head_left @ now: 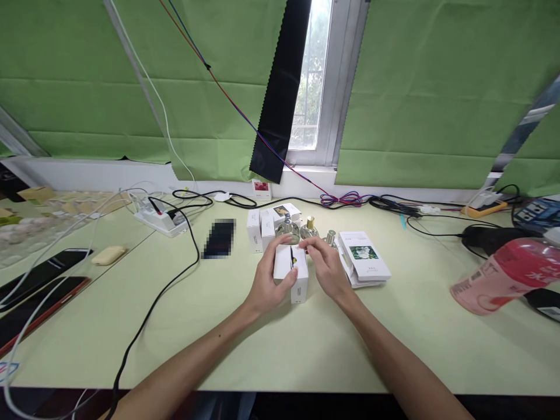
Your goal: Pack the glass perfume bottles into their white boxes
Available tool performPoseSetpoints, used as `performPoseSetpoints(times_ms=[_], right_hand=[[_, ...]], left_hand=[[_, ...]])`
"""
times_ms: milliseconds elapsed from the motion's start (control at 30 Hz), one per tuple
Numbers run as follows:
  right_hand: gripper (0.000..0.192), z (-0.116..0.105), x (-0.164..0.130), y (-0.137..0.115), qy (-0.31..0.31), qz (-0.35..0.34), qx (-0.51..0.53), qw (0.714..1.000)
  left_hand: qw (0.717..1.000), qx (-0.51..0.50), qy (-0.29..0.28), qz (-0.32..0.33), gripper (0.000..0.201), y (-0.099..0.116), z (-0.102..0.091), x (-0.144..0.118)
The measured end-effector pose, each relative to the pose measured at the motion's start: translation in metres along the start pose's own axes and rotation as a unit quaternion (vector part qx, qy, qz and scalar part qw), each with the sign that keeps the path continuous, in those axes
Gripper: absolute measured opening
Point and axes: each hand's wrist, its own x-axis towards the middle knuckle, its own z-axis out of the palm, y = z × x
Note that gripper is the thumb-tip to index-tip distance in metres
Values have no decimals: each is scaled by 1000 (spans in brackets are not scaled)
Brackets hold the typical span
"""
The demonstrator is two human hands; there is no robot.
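The small white box stands on the pale green table, clasped by the left hand, whose fingers wrap its left face while the thumb lies on the front; its top flap looks open, though what is inside is too dark to make out. The right hand hovers just right of the grip, fingers loosely curled and reaching to the box top, holding nothing visible. Just behind the hands stand three perfume bottles, partly hidden by fingers, with more white boxes beside them
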Motion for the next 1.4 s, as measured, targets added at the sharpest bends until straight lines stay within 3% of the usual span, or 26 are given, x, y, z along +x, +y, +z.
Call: performPoseSetpoints(times_ms=[167, 367, 633, 800, 1033, 1200, 1400], right_hand=[[27, 1, 0, -3, 23, 20, -16, 999], [24, 2, 0, -3, 47, 17, -28, 998], [14, 4, 6, 10, 39, 39, 47, 997], [16, 4, 9, 15, 43, 81, 113, 989], [22, 2, 9, 8, 22, 150, 205, 967], [22, 1, 9, 7, 6, 167, 214, 962], [19, -3, 10, 6, 33, 181, 193, 964]], left_hand=[[998, -52, 5, -25, 73, -4, 2, -3], [995, -96, 26, -25, 74, -5, 2, -3], [989, -140, 19, -52, 54, -6, 3, -3], [990, -140, 2, -12, 30, -4, 3, -1], [990, -138, -1, 5, 31, -4, 1, 1], [994, -111, 10, 6, 31, -3, -4, 4], [992, -111, 17, -58, 27, 0, -11, 10]])
